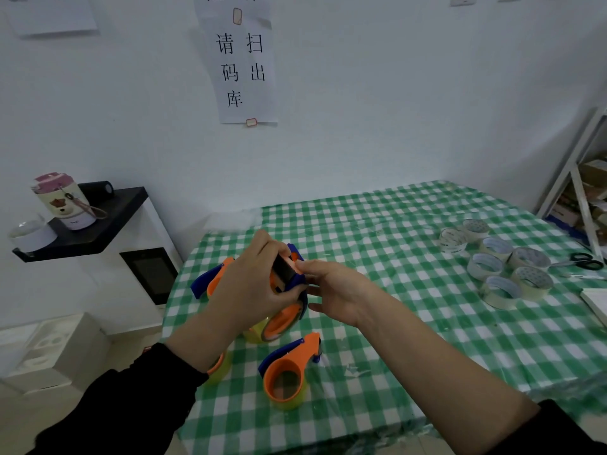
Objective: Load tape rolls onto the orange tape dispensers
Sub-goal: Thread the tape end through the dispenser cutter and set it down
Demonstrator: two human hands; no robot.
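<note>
left hand (249, 290): fingers curled tight round the upper part of the held dispenser, thumb side toward the camera, black sleeve at the wrist.
right hand (335, 292): thumb tip pressed on the orange edge at the top of the held dispenser, the other fingers reaching to its blue side just below; a pinch on that end.
held dispenser (285, 310): orange and blue, raised above the table's left part between both hands, tilted, with a dark strip showing at its top.
yellow roll (256, 334): sits on the held dispenser's orange ring, at its lower end.
near dispenser (289, 372): at 6 o'clock from the held one, lying on the cloth, a yellowish roll round its ring.
far dispenser (210, 280): at 9 o'clock, partly hidden behind the left hand.
tape rolls (499, 264): a loose cluster of pale rolls at 3 o'clock, well apart from the hands.
scissors (588, 261): just beyond the rolls, at 3 o'clock.
table (394, 224): green and white checked cloth.
black shelf (98, 224): at 10 o'clock, bearing a pink-lidded cup (65, 201).
</note>
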